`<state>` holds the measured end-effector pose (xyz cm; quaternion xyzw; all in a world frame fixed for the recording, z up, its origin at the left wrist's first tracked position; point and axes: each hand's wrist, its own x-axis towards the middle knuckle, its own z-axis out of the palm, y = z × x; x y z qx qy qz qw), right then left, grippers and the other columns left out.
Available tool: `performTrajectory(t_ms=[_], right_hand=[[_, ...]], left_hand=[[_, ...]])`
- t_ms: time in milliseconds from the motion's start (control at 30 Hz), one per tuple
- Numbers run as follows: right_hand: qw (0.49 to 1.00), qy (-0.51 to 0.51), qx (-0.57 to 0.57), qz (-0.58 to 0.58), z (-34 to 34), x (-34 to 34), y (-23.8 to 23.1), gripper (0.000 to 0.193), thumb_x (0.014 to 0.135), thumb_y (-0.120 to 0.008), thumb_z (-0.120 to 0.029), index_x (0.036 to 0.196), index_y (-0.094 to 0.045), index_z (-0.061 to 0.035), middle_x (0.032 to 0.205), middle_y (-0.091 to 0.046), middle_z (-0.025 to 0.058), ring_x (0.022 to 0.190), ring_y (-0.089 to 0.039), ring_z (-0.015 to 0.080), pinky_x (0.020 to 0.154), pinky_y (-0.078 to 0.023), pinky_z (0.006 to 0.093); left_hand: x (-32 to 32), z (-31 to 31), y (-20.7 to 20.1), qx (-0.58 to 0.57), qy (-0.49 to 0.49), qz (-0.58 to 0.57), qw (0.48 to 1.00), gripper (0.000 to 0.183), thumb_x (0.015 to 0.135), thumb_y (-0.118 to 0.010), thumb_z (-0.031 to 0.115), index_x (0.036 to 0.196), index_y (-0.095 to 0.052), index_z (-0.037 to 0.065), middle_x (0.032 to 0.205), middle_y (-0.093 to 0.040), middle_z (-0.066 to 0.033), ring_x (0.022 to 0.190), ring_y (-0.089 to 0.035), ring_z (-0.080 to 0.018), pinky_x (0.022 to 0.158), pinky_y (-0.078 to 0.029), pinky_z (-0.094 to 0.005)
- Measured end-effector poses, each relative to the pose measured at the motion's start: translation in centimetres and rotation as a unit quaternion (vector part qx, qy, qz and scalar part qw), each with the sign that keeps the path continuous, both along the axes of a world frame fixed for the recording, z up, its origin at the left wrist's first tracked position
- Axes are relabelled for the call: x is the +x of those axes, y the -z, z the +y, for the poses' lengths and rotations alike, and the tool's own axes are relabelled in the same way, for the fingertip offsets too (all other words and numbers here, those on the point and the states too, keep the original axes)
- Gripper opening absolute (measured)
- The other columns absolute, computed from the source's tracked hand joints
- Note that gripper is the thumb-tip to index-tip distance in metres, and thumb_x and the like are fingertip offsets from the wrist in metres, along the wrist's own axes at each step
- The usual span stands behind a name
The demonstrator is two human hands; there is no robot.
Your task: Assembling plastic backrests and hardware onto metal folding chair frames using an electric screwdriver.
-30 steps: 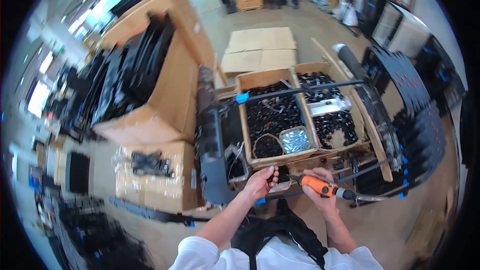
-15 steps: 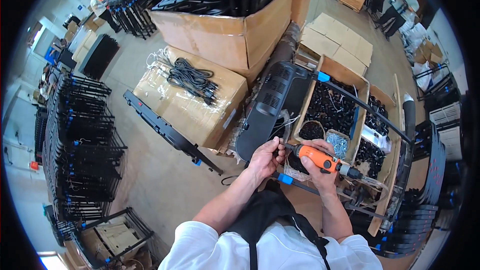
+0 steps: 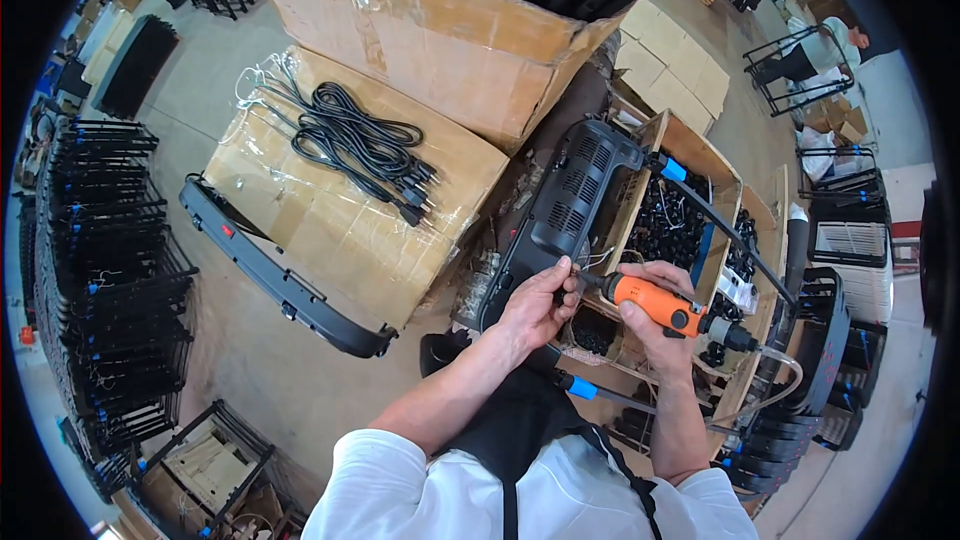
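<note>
In my right hand is an orange pneumatic screwdriver, its tip pointing left and a clear hose trailing from its rear end. My left hand is closed in a pinch right at the driver's tip; whatever small piece lies between its fingers cannot be made out. Both hands are above the near part of a black plastic housing with vent slots, which is fitted to a black tube frame with blue sleeves. Thin loose wires show beside the fingertips.
Wooden bins of small black parts stand right of the housing. A carton to the left bears coiled black power cords; a long black part leans against it. Behind is a large box. Stacked black frames line the left.
The view has turned, so the carton and cords appear farther left and larger. My hands stay together at the driver's tip, which sits slightly higher and farther right in the picture.
</note>
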<state>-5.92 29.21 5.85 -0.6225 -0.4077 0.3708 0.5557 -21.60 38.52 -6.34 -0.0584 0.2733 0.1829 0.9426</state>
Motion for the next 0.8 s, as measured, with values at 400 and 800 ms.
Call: performTrajectory(t_ms=[400,800], right_hand=[[0.995,-0.032,-0.041,-0.081,9.3,-1.9,1.9,0.052,0.090,-0.081,-0.006,0.135,-0.055,-0.0018,0.131,-0.069,0.0159,0.123,-0.066,0.0230,0.110,-0.052,0.0393],[0.986,-0.058,-0.105,-0.117,11.9,-2.6,3.2,0.053,0.089,-0.082,-0.010,0.134,-0.056,-0.0015,0.130,-0.070,0.0145,0.122,-0.065,0.0216,0.108,-0.052,0.0383]], left_hand=[[-0.8,2.4,1.8,0.033,-0.069,0.090,0.993,0.032,0.114,-0.052,0.035,0.118,-0.069,0.007,0.087,-0.062,0.0012,0.074,-0.057,-0.0126,0.062,-0.045,-0.0265],[-0.3,2.0,2.2,0.069,-0.078,0.104,0.989,0.027,0.116,-0.049,0.029,0.119,-0.066,0.008,0.089,-0.061,0.0027,0.073,-0.056,-0.0085,0.062,-0.044,-0.0245]])
